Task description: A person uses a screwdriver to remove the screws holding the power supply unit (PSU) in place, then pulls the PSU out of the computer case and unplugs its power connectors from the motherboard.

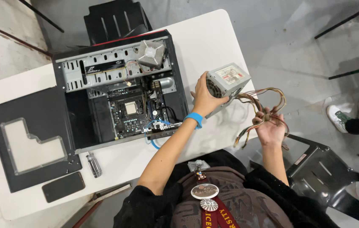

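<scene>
One open computer case (120, 84) alongside

Single head view, looking steeply down, close over white table (213, 38).

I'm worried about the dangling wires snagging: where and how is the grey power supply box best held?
Grip the power supply by its metal body, across the flat sides, coming from the fan end on the case side, as the left hand does. Its boxy shape gives firm faces there. The cable bundle leaves the opposite end, so the right hand probably best gathers it separately.
</scene>
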